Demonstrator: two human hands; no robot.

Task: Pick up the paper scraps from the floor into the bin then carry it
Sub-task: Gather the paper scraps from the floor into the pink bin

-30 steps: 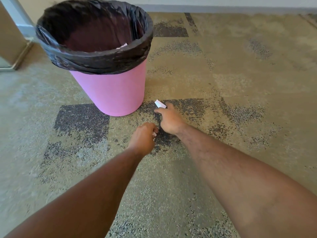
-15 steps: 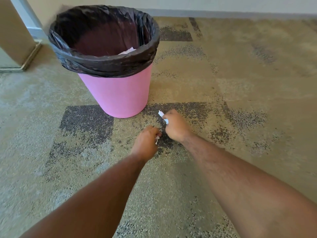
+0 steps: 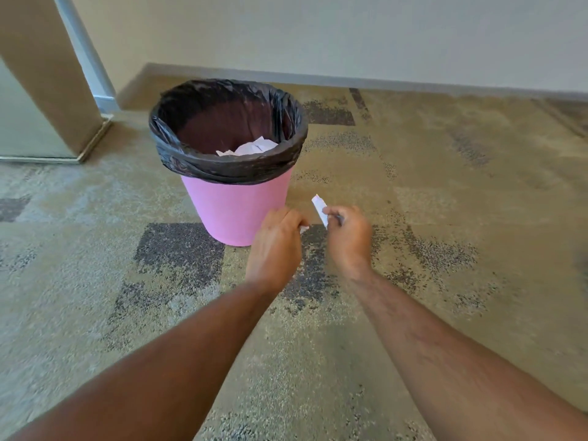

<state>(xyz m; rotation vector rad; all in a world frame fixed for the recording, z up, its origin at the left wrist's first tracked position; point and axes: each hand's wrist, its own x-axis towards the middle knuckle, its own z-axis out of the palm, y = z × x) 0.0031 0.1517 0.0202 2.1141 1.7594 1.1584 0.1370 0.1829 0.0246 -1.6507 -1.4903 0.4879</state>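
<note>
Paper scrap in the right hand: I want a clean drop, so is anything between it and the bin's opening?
Nothing visible. The white paper scrap pinched in the right hand is beside the pink plastic bin; its black-lined mouth is open, with paper already inside.

the right hand [image 3: 349, 240] pinches a white paper scrap [image 3: 319, 207] that sticks up past its fingertips. the left hand [image 3: 277, 246] curls round a smaller scrap [image 3: 304, 229], just showing beside its fingers. beyond both stands the pink bin [image 3: 235, 205], paper inside.

Looked forward and down from head height, near both forearms, toward the pink bin [image 3: 237, 211] and wall [image 3: 350, 33].
</note>
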